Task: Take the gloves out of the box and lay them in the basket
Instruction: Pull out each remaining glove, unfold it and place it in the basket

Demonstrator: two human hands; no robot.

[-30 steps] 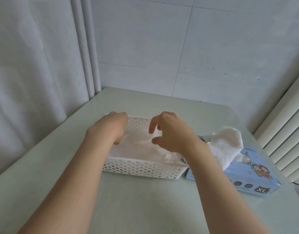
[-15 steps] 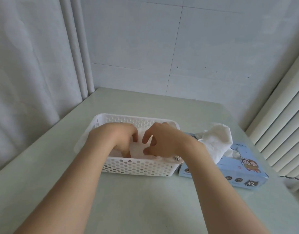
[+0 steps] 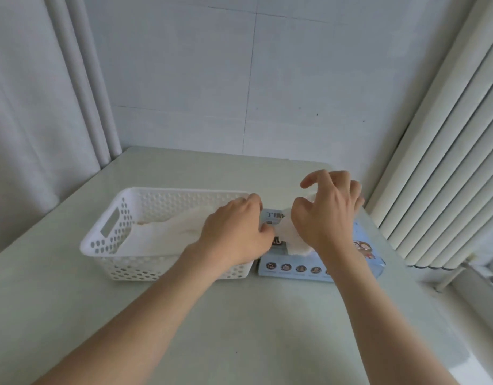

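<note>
Next glove: a crumpled white glove [image 3: 291, 237] sticks up out of the slot of the blue box [image 3: 295, 269], ready for pulling.
Laid gloves: a flat white layer of gloves [image 3: 167, 234] lies on the floor of the white basket [image 3: 100, 240].
Right fingers: my right fingers [image 3: 314, 180] hover just above the raised glove, spread and bent, thumb and forefinger apart, gripping nothing, placed to come down and pinch it.
Left fingers: my left fingers [image 3: 253, 201] curl down at the box's left end; their tips are hidden, so I cannot tell whether they press it. I judge they are there to steady the box.
Layout: the box is just beside the basket's right wall, which keeps the carry short.
Desk: the pale green desk [image 3: 239, 329] carries both, with a radiator [image 3: 448, 162] at its right.
</note>
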